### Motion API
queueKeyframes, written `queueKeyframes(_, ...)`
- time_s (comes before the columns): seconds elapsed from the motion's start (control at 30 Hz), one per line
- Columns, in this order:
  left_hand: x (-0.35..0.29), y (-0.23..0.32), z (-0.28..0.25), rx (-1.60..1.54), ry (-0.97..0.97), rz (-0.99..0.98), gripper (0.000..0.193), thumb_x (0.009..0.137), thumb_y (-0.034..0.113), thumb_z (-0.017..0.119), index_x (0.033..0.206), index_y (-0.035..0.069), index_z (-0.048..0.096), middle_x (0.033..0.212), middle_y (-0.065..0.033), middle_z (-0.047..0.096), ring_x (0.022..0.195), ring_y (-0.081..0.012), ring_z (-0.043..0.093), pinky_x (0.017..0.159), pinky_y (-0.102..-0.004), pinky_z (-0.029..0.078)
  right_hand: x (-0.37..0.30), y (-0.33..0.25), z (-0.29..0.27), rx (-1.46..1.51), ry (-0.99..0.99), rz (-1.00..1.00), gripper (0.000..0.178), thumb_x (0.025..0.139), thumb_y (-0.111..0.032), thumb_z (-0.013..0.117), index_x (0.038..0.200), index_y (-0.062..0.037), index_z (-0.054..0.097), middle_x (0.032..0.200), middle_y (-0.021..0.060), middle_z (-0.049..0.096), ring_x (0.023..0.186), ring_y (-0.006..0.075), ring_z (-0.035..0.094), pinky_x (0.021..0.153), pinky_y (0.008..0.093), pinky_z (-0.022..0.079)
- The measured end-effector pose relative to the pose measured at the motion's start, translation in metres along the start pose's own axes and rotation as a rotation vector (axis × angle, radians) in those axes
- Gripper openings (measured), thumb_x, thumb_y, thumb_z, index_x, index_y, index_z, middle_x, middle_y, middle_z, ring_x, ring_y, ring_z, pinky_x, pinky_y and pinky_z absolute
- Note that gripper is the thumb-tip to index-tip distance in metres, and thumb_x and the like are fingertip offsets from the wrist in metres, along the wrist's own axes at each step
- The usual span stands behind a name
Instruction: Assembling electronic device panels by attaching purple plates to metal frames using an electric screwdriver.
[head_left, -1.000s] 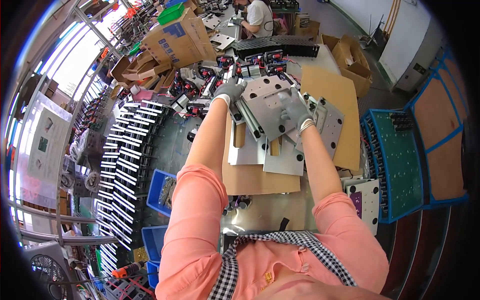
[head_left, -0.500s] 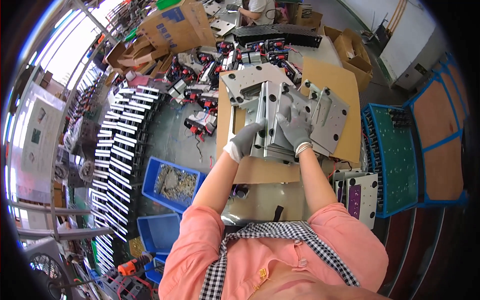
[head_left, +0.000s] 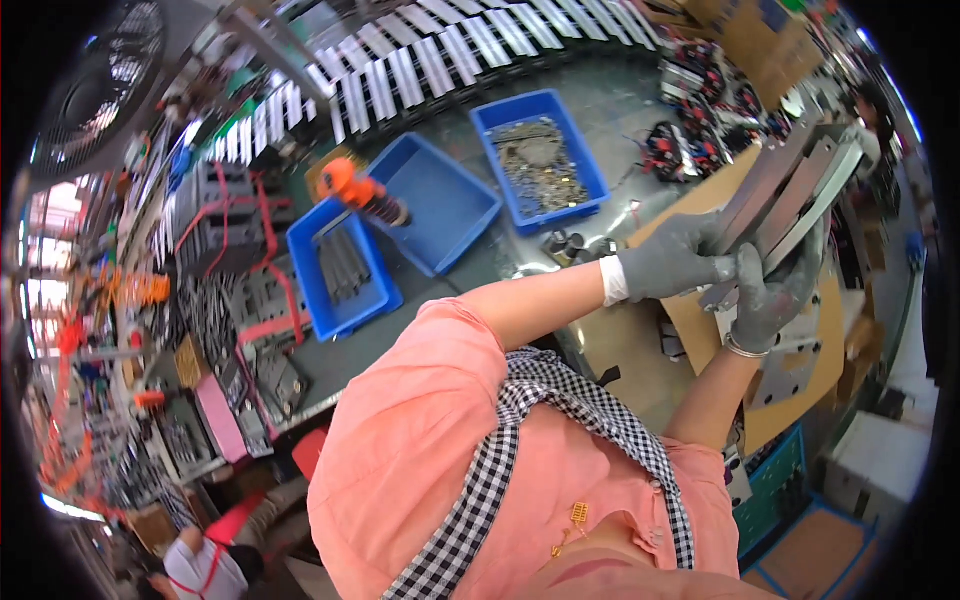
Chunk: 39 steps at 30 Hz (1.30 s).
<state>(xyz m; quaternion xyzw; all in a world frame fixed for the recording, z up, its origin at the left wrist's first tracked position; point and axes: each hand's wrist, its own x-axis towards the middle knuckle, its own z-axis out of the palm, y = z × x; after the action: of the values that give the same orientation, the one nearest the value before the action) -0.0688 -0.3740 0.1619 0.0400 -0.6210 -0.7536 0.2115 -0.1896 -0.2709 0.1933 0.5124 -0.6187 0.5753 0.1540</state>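
left hand [head_left: 675, 260] and right hand [head_left: 772, 302], matte-gloved, pinch flat, straight-edged metal plates [head_left: 768, 190].

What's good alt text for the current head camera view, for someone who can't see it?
Metal plates are held in a person's gloved left grip and right grip. Left of them are three blue bins and an orange tool, with pale strips along the top.

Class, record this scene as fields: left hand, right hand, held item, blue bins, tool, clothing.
Left hand: grey glove, gripping metal plates
Right hand: grey glove, gripping the same plates
Held item: several plates, tilted
Blue bins: parts bin, strip bin, middle bin
Tool: orange power tool, blurred
Clothing: pink top, checked strap
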Motion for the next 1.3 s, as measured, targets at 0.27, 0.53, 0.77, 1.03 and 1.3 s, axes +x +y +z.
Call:
queueKeyframes(0.27, -0.212, 0.017, -0.096, 1.059, 1.143, -0.171, 0.04, 0.087, 0.016, 0.062, 0.124, 0.006, 0.054, 0.12, -0.0094, 0.058, 0.11, -0.0219, 0.052, 0.09, -0.0363, 0.044, -0.052, -0.205, 0.162, 0.032, -0.586, -0.87, 0.055, 0.074, -0.029, 0.073, 0.122, -0.0101, 0.055, 0.133, 0.0111, 0.052, 0.124, 0.0327, 0.05, 0.114, 0.0559, 0.022)
queueKeyframes(0.53, -0.468, -0.022, -0.177, 0.823, 0.915, -0.055, 0.057, 0.08, 0.004, 0.06, 0.135, 0.004, 0.047, 0.139, -0.019, 0.048, 0.134, -0.0352, 0.04, 0.109, -0.0436, 0.034, -0.175, -0.298, 0.336, 0.363, -1.099, -0.91, 0.057, 0.066, -0.03, 0.074, 0.118, -0.0128, 0.059, 0.13, 0.0062, 0.053, 0.125, 0.0223, 0.048, 0.113, 0.0479, 0.028)
queueKeyframes(0.77, -0.452, -0.091, -0.312, 0.541, 1.011, -0.039, 0.044, 0.087, 0.011, 0.062, 0.128, -0.002, 0.052, 0.112, -0.0151, 0.063, 0.102, -0.0264, 0.062, 0.086, -0.0365, 0.05, -0.195, -0.269, 0.464, 0.186, -1.085, -0.971, 0.045, 0.072, -0.026, 0.07, 0.116, -0.0184, 0.064, 0.127, 0.0055, 0.057, 0.122, 0.0231, 0.051, 0.108, 0.0413, 0.035)
queueKeyframes(1.03, -0.473, -0.022, -0.251, 0.345, 1.33, -0.409, 0.033, 0.091, 0.021, 0.064, 0.115, -0.001, 0.061, 0.1, -0.0074, 0.067, 0.082, -0.0129, 0.061, 0.076, -0.0272, 0.05, -0.171, -0.217, 0.503, 0.015, -1.489, -0.718, 0.062, 0.071, -0.032, 0.075, 0.13, -0.0227, 0.057, 0.132, 0.0096, 0.054, 0.123, 0.03, 0.049, 0.103, 0.0408, 0.038)
queueKeyframes(1.3, -0.442, 0.003, -0.251, -0.192, 1.371, -0.264, 0.028, 0.095, 0.015, 0.057, 0.119, 0.001, 0.058, 0.101, -0.0113, 0.066, 0.082, -0.0152, 0.063, 0.069, -0.0281, 0.057, -0.124, -0.207, 0.567, -0.406, -1.459, -0.319, 0.094, 0.072, -0.058, 0.074, 0.147, -0.0189, 0.035, 0.144, 0.0134, 0.046, 0.135, 0.0314, 0.04, 0.11, 0.0479, 0.032)
